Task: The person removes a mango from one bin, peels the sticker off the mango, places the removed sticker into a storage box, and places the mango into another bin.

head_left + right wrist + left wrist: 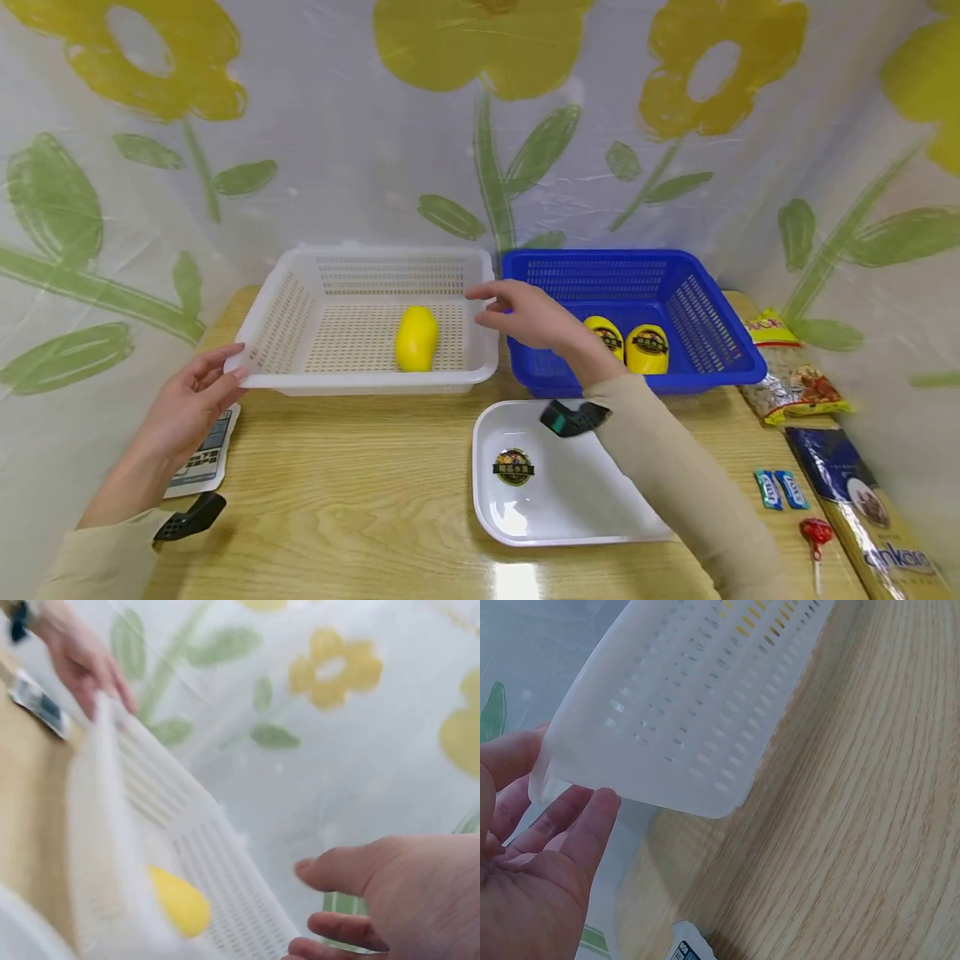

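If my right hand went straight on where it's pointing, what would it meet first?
Your right hand would likely meet the white basket's right rim first, though depth is unclear; clearing that, perhaps the yellow fruit inside.

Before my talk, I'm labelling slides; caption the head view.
Left hand gripping a white basket, right hand near its other end; a yellow fruit inside, two in a blue basket.

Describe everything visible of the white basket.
The white basket looks plastic: rectangular, open-topped, with a smooth rim, slotted walls and a perforated floor. It sits upright, apparently on the wood-grain table, left of the blue basket. A yellow mango-like fruit lies on its floor. The left hand grips its near left corner; the right hand is at its right rim, contact unclear.
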`<state>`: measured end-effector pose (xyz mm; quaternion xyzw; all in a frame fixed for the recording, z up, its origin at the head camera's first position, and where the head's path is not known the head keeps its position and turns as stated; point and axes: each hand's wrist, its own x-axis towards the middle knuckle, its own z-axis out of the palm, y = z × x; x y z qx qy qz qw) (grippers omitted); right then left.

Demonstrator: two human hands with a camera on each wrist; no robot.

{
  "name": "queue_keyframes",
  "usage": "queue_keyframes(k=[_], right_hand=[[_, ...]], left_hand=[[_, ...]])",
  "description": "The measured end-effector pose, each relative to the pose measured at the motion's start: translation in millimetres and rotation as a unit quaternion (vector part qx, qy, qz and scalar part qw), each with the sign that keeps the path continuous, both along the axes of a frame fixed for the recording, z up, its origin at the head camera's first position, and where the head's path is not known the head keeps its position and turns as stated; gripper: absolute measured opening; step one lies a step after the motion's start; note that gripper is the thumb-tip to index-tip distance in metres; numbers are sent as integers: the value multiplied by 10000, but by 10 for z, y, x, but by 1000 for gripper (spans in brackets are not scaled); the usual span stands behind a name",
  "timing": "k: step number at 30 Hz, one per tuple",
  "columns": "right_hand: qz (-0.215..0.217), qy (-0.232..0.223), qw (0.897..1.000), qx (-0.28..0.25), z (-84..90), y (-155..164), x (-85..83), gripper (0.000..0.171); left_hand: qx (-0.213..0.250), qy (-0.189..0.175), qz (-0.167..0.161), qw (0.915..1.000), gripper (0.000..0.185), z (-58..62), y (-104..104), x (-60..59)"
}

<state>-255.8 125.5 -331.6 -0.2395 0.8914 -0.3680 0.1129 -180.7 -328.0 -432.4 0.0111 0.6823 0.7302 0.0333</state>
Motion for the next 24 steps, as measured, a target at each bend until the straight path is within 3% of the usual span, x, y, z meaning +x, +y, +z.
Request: queue_keyframes(k=[4, 7, 12, 16, 20, 24], right_hand=[[-173, 71, 9977, -646, -109, 405, 443, 38], [-509, -124, 9916, -1184, -228, 705, 748, 38], [-1426, -199, 9704, -1941, -430, 1153, 1144, 41], [-1975, -130, 9409, -2747, -563, 1499, 1337, 42], [-2607, -112, 8999, -3493, -641, 1837, 1424, 42], [-3466, -122, 8558, -3839, -681, 2159, 1414, 47]], left_hand=[[33, -26, -20, 10000, 47, 10, -15, -1], [124, -48, -42, 9999, 45, 4, -22, -9], [204, -108, -13, 9997, 45, -1, -28, 0], [179, -131, 13, 9998, 45, 0, -26, 8], [147, -111, 9, 9998, 46, 2, -22, 4], [81, -67, -4, 9999, 47, -2, -14, -11]])
